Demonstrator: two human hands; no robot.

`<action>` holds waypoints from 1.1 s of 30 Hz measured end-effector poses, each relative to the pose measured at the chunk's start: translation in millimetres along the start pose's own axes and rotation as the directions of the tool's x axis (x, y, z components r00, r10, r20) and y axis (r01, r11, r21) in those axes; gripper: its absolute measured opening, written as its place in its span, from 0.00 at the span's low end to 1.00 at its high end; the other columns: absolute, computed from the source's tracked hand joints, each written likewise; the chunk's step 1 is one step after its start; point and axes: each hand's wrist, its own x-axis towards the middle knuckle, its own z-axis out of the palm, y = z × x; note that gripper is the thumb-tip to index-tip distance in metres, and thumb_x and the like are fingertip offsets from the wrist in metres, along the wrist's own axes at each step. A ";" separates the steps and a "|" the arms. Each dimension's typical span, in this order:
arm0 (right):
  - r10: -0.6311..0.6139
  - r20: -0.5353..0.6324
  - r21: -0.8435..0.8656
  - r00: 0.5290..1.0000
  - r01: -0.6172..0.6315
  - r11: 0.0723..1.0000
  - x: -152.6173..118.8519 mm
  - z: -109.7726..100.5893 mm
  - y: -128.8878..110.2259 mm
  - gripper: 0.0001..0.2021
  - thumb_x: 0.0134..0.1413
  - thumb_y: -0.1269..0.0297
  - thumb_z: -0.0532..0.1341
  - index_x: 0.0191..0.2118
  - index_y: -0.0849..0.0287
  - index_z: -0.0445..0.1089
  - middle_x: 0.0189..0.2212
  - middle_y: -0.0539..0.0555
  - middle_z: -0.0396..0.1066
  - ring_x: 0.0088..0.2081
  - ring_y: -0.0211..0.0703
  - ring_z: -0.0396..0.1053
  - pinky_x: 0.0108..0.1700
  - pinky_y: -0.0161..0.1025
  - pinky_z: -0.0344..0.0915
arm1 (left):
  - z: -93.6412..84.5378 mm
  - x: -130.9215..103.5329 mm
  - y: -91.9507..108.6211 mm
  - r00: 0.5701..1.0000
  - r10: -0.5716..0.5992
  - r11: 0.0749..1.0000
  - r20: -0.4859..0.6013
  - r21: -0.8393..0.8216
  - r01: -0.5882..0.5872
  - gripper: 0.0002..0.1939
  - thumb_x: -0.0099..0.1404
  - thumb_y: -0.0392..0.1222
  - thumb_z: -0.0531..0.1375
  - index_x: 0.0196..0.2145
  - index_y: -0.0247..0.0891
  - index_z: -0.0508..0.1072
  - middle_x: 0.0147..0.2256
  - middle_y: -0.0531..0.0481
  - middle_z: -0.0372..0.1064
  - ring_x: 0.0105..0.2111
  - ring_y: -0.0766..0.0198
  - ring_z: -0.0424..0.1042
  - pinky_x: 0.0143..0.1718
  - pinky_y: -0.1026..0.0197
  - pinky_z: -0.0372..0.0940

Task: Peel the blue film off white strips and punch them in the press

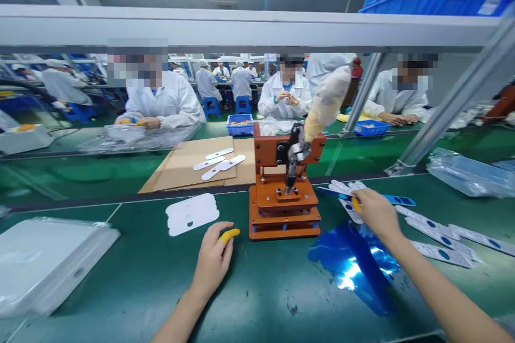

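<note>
My left hand (213, 257) rests over the green bench, left of the orange press; its fingers are loosely bent and apart, with a yellow finger cot on one. It holds nothing. A white sheet with scalloped ends (193, 214) lies just beyond it. My right hand (376, 214), also with a yellow cot, pinches a long blue strip (398, 200) that shows on both sides of it; the fingertips are partly hidden. Under and beside this hand lie several printed strips with oval windows (436, 233) and crumpled blue film (358, 262). The orange hand press (285, 214) stands between my hands.
The press lever (328, 102), wrapped in pale material, leans up to the right. Cardboard (173, 171) holds several white strips (223, 167). Bagged white sheets (48, 262) lie left, clear plastic trays (470, 171) right. A metal post (454, 86) rises at right. Co-workers sit opposite.
</note>
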 end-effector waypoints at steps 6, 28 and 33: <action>0.029 -0.044 0.416 0.999 -0.008 0.910 -28.8 -90.6 -17.1 0.16 0.53 0.48 0.56 0.43 0.47 0.73 0.38 0.54 0.74 0.35 0.48 0.72 0.28 0.39 0.66 | -11.5 24.7 70.5 0.998 -0.025 0.967 -0.053 -0.254 0.011 0.16 0.65 0.32 0.53 0.51 0.39 0.64 0.44 0.42 0.67 0.47 0.58 0.67 0.48 0.53 0.65; 0.046 0.542 0.839 0.839 -0.537 -0.087 -28.8 -83.5 -179.2 0.15 0.49 0.51 0.63 0.35 0.59 0.70 0.32 0.55 0.72 0.36 0.43 0.71 0.38 0.37 0.69 | 19.5 37.4 133.6 0.626 -0.168 0.269 0.762 -0.575 0.773 0.25 0.67 0.58 0.46 0.23 0.37 0.63 0.15 0.54 0.62 0.15 0.69 0.62 0.22 0.66 0.60; -0.156 0.365 0.884 0.918 -0.289 0.367 -15.9 -90.9 -152.2 0.02 0.53 0.66 0.59 0.31 0.58 0.67 0.30 0.50 0.65 0.31 0.37 0.66 0.33 0.34 0.64 | 8.0 43.3 130.4 0.626 -0.136 0.338 0.768 -0.558 0.758 0.22 0.69 0.56 0.44 0.29 0.37 0.65 0.17 0.55 0.63 0.20 0.69 0.62 0.31 0.65 0.60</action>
